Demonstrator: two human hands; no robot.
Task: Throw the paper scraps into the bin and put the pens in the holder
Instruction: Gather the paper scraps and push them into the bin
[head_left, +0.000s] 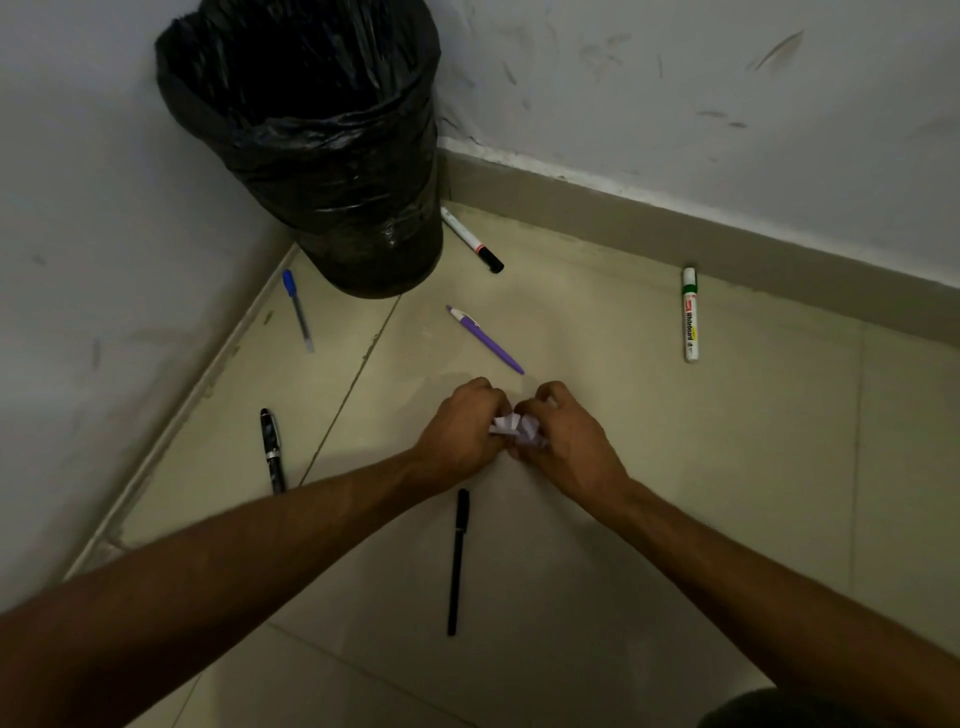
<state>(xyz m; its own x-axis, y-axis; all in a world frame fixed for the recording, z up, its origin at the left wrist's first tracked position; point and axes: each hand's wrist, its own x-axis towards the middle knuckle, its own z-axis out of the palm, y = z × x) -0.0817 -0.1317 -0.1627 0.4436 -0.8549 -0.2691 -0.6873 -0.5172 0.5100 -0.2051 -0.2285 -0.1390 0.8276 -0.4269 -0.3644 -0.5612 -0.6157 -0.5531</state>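
My left hand (460, 431) and my right hand (569, 441) meet just above the tiled floor, both closed around white crumpled paper scraps (514, 428). A bin (311, 150) lined with a black bag stands in the corner. Pens lie scattered on the floor: a purple pen (485, 339), a slim black pen (457, 561), a dark glossy pen (272, 449), a blue-capped pen (297, 310), a white marker with a black cap (471, 240) and a white marker with a green band (690, 314). No pen holder is in view.
Two white walls meet behind the bin, with a grey skirting board (675, 234) along the floor. A dark rounded shape (769, 709) shows at the bottom right edge.
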